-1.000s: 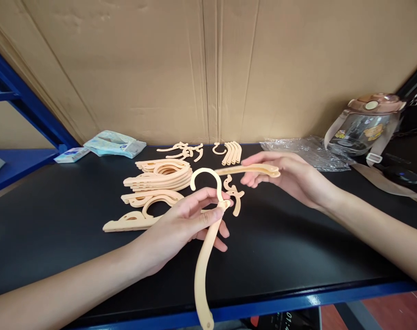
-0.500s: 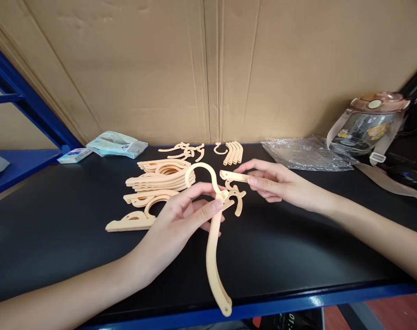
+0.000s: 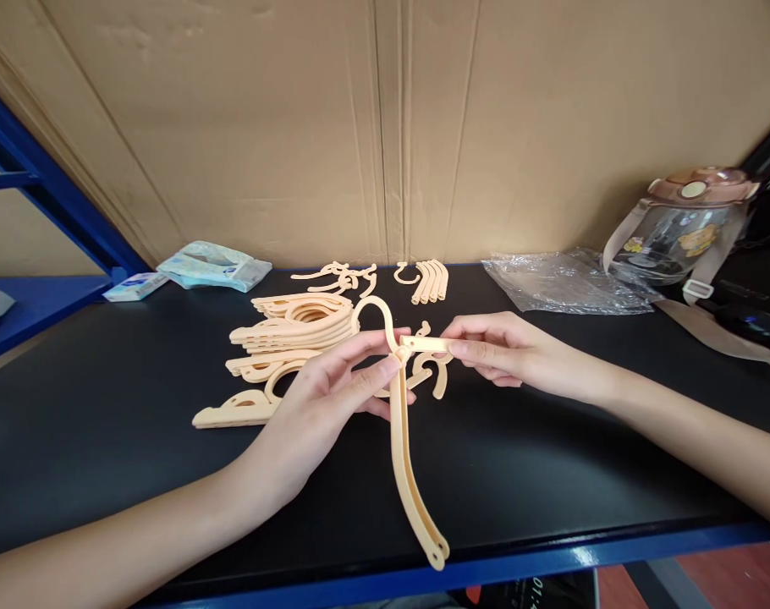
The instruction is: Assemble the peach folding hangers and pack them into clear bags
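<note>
1. Two pale pieces are held above the black table (image 3: 550,457), one in each hand, with their ends met near the middle of the view.
2. By the left hand (image 3: 325,389) a hanger (image 3: 401,457) is gripped at its joint, just below the hook (image 3: 373,302). The thumb is laid along the near side and the forefinger is bent round behind; the lower fingers are loosely curled, and the palm is left unfilled.
3. By the right hand (image 3: 518,348) a bar (image 3: 426,345) is pinched between thumb and forefinger, near the end away from the hanger; the other fingers are folded beneath.
4. The bar is held nearly level, its inner end set against the joint. Whether it is fastened there cannot be told.
5. The hook is turned upward and curved to the left. The hanger's one long arm is hung below the joint, bowed to the right, its forked tip pointed at the table's front edge.
6. The left forearm is slanted up from the lower left corner, and the right is reached in from the right edge; the wrists are kept almost straight.
7. Behind the hands, loose parts (image 3: 441,381) are partly hidden. Folded hangers (image 3: 296,331) are stacked left of them, and four spare bars (image 3: 431,282) are lined up at the back.
</note>
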`<state>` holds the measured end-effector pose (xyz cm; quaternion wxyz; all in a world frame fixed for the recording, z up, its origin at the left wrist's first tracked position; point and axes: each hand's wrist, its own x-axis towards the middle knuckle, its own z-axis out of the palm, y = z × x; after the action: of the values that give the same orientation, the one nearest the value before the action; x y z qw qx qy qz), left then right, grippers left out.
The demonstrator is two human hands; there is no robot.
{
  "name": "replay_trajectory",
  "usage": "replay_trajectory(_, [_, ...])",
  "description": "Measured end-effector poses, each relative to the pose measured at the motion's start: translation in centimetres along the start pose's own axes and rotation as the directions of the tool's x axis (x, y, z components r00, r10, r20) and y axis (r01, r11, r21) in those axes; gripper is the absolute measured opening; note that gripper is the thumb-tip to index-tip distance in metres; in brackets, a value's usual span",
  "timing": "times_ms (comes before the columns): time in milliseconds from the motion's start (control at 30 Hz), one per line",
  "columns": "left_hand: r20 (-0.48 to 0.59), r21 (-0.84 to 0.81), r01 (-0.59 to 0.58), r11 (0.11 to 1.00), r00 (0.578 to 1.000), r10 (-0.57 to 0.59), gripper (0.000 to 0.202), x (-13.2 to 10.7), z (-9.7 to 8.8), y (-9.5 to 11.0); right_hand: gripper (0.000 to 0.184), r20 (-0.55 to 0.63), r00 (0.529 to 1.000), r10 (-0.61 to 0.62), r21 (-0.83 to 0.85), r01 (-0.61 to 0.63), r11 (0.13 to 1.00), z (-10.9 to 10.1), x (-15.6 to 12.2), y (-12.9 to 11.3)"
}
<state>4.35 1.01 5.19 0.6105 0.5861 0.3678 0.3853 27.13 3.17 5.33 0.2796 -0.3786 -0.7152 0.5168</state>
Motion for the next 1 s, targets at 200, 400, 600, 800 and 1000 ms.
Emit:
replay_trajectory(200, [0.007,0.015,-0.011,1.0,1.0,0.011,0.012,-0.06,-0.02,-0.13,0.026,0.071,0.997,0.022,0.115,-0.03,0.993,-0.18,-0.09,0.2])
replay_trajectory(400, [0.034,0.039,-0.038,0.999,0.999,0.037,0.01,-0.49,0.02,0.01,0.025,0.133,0.99,0.055,0.202,-0.081,0.976,-0.53,-0.17,0.29])
replay_trajectory(600, [0.043,0.038,-0.029,0.999,0.999,0.028,0.011,-0.56,0.03,0.12,0.029,0.143,0.988,0.056,0.184,-0.082,0.979,-0.73,-0.2,0.26])
replay_trajectory(800, [0.023,0.051,-0.037,0.998,0.999,0.035,0.01,-0.64,0.08,0.21,0.034,0.164,0.986,0.03,0.092,-0.045,0.995,-0.84,-0.51,0.14])
replay_trajectory(1000, [-0.004,0.074,-0.017,0.997,1.0,0.017,0.013,-0.75,0.0,0.27,0.037,0.147,0.989,0.001,0.02,-0.004,1.0,-0.52,-0.68,0.02])
